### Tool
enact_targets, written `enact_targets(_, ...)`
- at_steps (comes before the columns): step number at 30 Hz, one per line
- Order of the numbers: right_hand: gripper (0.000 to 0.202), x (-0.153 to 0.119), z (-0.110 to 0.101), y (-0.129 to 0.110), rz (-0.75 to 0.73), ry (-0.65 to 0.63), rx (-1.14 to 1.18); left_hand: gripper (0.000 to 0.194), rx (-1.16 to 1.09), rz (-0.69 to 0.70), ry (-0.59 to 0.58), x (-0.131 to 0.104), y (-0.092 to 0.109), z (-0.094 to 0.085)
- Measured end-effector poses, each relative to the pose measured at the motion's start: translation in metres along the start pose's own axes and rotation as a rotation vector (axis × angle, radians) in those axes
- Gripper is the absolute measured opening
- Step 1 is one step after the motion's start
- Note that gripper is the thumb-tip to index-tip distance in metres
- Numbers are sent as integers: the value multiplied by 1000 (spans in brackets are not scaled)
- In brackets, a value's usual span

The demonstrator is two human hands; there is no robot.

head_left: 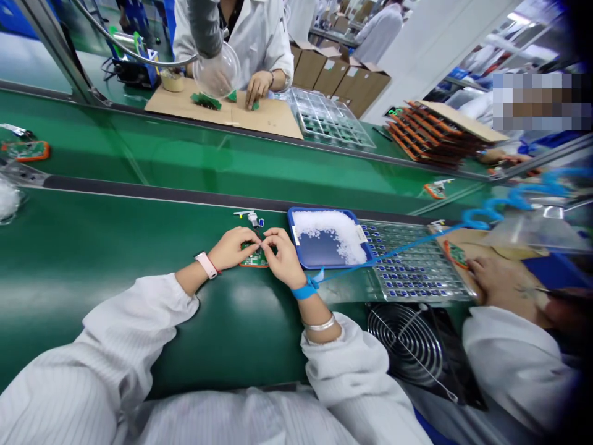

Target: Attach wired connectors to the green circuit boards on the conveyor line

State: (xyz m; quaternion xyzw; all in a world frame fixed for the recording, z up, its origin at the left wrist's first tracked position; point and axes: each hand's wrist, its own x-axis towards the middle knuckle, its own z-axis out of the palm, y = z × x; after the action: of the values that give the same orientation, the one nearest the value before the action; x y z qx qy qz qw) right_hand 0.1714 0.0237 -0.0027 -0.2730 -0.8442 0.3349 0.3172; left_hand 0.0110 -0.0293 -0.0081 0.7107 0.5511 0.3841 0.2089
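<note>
At the left edge of the frame, a green circuit board with an orange rim (25, 150) is seen lying on a far strip of green surface, well apart from the work. Next along, just left of the centre, comes the left hand (234, 247), its wrist ringed by a pink-and-white band (206, 264); thumb and forefinger are drawn in close, almost to a pinch.

And here, right at the centre, sits another green circuit board, orange-edged along its lower side (254, 262), laid on the glossy green tabletop (92, 247) and partly covered by the fingers. This is the key relation: the board is placed directly under the meeting fingertips, reached from both sides, with neither hand clearly nearer. Its visible orange edge runs left to right across the frame; its full long axis is hidden. Just above it, a small white connector-like part (252, 219) is seen.

On the board's right, the right hand (283, 258) is held with fingers curled, thumb and forefinger brought close together. Whether anything small is gripped by either hand cannot be told. Farther right, a shallow blue plastic tray (319, 249) is partly filled with white beads (324, 219).
</note>
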Motion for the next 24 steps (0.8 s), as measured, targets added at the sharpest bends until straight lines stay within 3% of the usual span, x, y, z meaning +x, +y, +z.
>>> enact_targets(9,10,-1,-1,13,-1,-31,9,12,-133,-89,38,3,-3,1)
enact_targets(24,14,5,6,17,177,-98,-11,14,113,-299,-19,12,7,-1)
